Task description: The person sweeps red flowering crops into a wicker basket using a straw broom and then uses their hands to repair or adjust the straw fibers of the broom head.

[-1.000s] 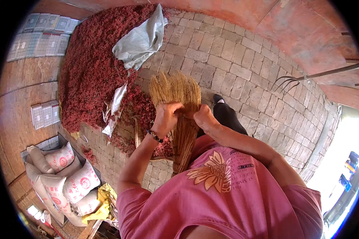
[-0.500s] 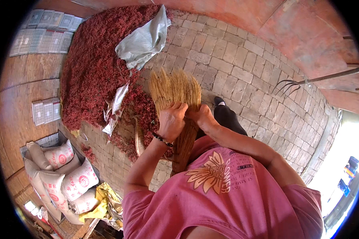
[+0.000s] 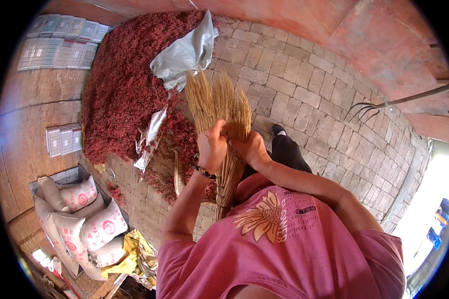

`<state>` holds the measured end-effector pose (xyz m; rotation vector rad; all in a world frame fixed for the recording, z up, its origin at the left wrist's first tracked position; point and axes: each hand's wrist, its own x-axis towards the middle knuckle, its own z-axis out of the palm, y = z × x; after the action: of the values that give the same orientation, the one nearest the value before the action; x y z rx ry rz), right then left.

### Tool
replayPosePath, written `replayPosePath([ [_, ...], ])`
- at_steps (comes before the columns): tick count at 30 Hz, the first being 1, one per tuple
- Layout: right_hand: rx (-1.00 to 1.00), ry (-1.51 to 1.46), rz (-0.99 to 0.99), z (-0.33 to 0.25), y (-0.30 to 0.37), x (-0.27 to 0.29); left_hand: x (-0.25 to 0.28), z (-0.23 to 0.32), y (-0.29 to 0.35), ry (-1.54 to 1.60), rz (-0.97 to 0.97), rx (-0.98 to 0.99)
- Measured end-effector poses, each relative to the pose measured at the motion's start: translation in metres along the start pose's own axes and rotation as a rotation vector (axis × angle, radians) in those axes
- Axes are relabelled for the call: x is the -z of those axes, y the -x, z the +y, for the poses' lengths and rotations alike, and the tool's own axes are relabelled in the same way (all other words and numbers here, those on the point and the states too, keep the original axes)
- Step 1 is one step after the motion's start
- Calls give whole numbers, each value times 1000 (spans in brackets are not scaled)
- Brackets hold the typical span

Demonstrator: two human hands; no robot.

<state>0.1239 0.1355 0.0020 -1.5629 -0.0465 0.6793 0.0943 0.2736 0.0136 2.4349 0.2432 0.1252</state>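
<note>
A straw broom [image 3: 225, 102] is held upright in front of my body, its bristles fanning away from me and its bound handle running down toward my shirt. My left hand [image 3: 213, 148], with a beaded bracelet at the wrist, is closed on the left side of the straw where the bristles begin to spread. On the other side my right hand [image 3: 252, 149] grips the straw at about the same height. The two hands nearly meet across the front; the straw between the fingers is partly hidden.
A large heap of dark red plant heads [image 3: 129, 84] lies at the left, with a pale plastic sack [image 3: 184, 55] on it. Stuffed sacks [image 3: 103, 225] are stacked at lower left. A pronged fork [image 3: 409, 99] leans at the right wall. Paving bricks [image 3: 304, 94] cover the floor.
The broom's bristles have tipped slightly upward and left, with the bound handle turned more into view. Both hands have shifted a little on the straw, and the left wrist has turned more upright.
</note>
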Motion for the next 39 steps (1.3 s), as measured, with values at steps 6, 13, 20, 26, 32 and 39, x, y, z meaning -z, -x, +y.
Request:
replayPosePath([
  [6,196,100,83,-3,-15,-19,10,15,-14,244,220,321],
  [13,430,149,43,-7,-28,-26,19,20,-26,811,504,808],
  [20,886,447,-21,-15,-42,-28,31,7,-22,1165,722,932],
  [26,1133,705,-164,-10,-44,-24,26,-58,11,1801,363,529],
  [32,1103,708,-154,-23,-42,-22,17,-55,20,1759,237,650],
  [39,676,439,2,-77,-51,-2,64,48,-17,1135,380,640],
])
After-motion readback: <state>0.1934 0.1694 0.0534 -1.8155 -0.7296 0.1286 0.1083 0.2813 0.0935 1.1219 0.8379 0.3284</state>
